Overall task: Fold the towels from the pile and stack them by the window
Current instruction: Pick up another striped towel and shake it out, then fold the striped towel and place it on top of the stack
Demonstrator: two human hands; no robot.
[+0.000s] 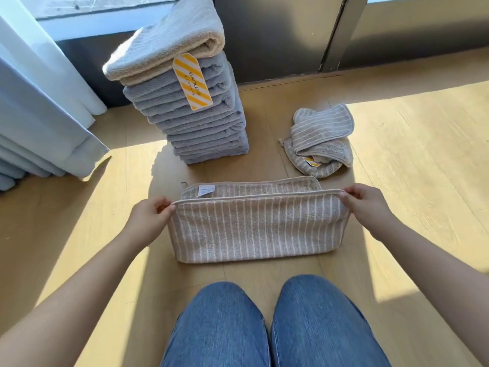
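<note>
A beige towel with white stripes (258, 230) lies on the wooden floor in front of my knees, its near half lifted over the far half. My left hand (150, 219) pinches the raised edge at its left corner. My right hand (366, 205) pinches the same edge at the right corner. Behind it, by the window, stands a tall stack of folded towels (195, 123), grey-blue ones with a cream towel on top and a yellow-striped tag hanging down. To the right lies a small crumpled pile of striped towels (320, 143).
A pale curtain (39, 107) hangs down to the floor at the left. A dark wall panel and window frame (285, 35) run along the back. My knees in blue jeans (267, 324) fill the bottom centre. Sunlight patches cross the wooden floor (410, 154).
</note>
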